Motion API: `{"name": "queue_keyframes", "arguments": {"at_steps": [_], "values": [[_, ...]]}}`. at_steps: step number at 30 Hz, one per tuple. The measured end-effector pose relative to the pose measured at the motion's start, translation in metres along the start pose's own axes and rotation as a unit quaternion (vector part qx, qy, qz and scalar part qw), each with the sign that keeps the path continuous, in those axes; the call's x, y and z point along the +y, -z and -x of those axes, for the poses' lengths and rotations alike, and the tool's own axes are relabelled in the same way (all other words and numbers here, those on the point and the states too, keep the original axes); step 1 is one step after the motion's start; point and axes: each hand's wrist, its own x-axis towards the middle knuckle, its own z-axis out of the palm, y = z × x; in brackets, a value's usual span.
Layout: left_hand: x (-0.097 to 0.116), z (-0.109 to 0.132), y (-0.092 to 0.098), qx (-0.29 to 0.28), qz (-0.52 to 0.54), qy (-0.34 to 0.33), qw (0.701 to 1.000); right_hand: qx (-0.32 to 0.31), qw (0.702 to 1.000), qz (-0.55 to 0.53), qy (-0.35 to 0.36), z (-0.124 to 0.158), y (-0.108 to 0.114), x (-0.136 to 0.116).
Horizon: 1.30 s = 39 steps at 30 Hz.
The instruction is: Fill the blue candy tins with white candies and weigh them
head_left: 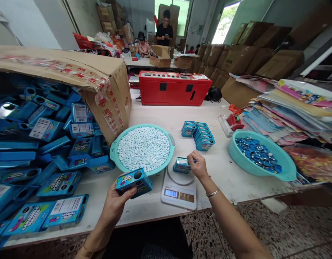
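My left hand (pixel 116 203) is wrapped round a blue candy tin (pixel 130 179), lifted beside the near edge of the turquoise basin (pixel 114 153) full of small pale candies (pixel 144 147). Another printed blue candy tin (pixel 181 164) stands on the white kitchen scale (pixel 166 205), whose display is lit. My right hand (pixel 197 164) is closed at the right end of that tin, fingers bunched together; what they hold, if anything, is hidden. Several more tins (pixel 205 142) stand grouped in rows just beyond the scale.
At left, a cardboard carton (pixel 112 93) lies on its side, spilling blue tins (pixel 60 183). A second turquoise basin (pixel 236 162) holds round blue and silver lids (pixel 259 154). Behind stand a red machine (pixel 174 91), stacked printed sheets (pixel 295 111) and people (pixel 164 32) farther back.
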Motion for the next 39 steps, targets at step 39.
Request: {"name": "queue_keyframes", "arguments": {"at_steps": [39], "values": [[-0.001,0.015,0.013,0.113,-0.157,0.018,0.981,-0.126,0.949,0.217,-0.189,0.052,0.030,0.021]]}}
